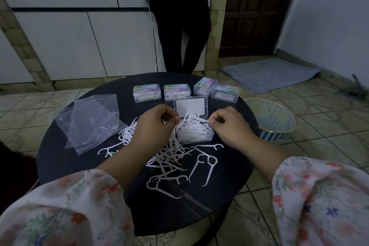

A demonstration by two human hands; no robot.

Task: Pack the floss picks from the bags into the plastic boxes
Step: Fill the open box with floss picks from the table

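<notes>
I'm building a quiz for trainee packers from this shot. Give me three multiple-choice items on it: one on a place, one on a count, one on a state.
1. Where do the empty plastic bags lie on the round table?
A. on its left side
B. on its right side
C. under the boxes

2. How many closed labelled boxes stand in the far row?
A. two
B. four
C. six

3. The open box between the hands is:
A. empty
B. lidless
C. piled with floss picks, lid up

Answers: 1 A, the bags lie left of the left hand. 2 B, four can be counted in the row. 3 C, white picks rise above its rim beside the right hand.
</notes>
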